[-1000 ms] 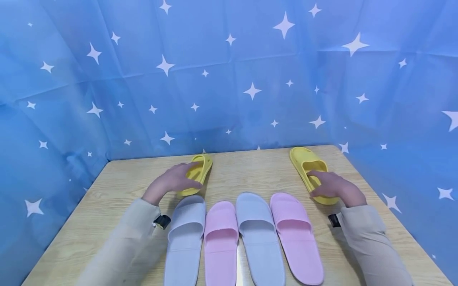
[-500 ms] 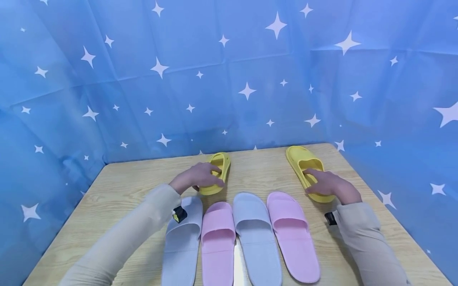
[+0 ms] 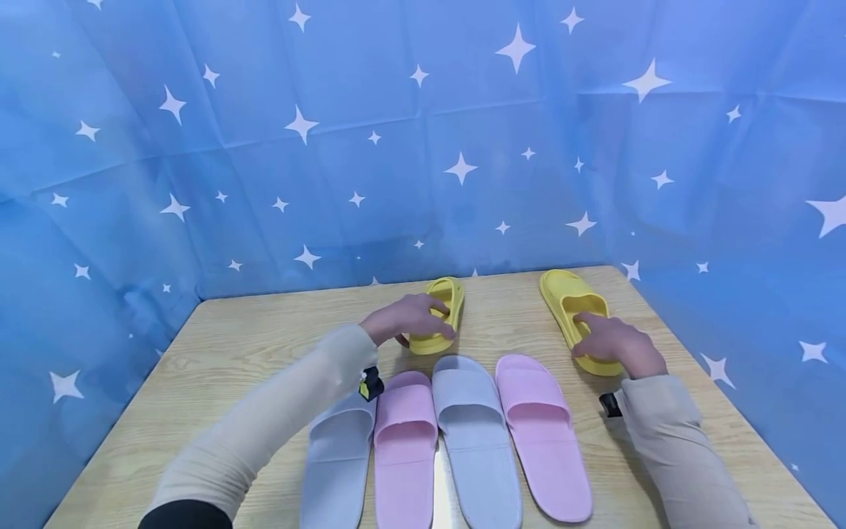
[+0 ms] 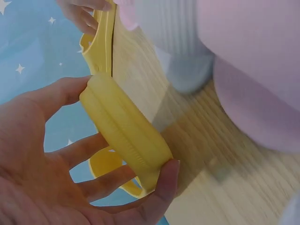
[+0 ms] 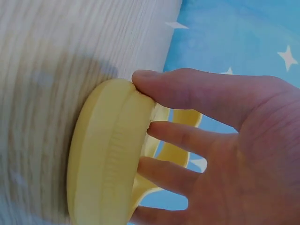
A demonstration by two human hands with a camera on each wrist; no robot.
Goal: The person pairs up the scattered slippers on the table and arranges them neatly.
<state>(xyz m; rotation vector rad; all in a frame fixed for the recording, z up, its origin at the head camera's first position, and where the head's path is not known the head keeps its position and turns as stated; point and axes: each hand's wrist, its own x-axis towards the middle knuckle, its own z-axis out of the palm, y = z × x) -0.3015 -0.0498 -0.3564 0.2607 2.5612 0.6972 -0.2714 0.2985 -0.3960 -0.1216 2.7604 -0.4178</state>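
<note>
My left hand (image 3: 415, 316) grips a yellow slipper (image 3: 454, 295) by its heel, near the back of the table. In the left wrist view the heel (image 4: 124, 122) sits between thumb and fingers, its toe strap beyond them, with the other slipper (image 4: 104, 42) further back. A second yellow slipper (image 3: 570, 285) lies at the back right, toe pointing away. Its heel end is pinched by my right hand (image 3: 617, 345). Thumb and fingertips meet the heel's edge (image 5: 105, 150) in the right wrist view.
On the wooden table (image 3: 251, 345), two grey slippers (image 3: 481, 455) and two pink slippers (image 3: 548, 455) alternate in a row in front. My left forearm (image 3: 277, 419) passes over the leftmost grey one. Behind and beside the table hangs a blue starry cloth (image 3: 396, 184).
My left hand has carried its yellow slipper rightward along the back of the table, toward the other yellow one. The right hand and its slipper have stayed nearly in place.
</note>
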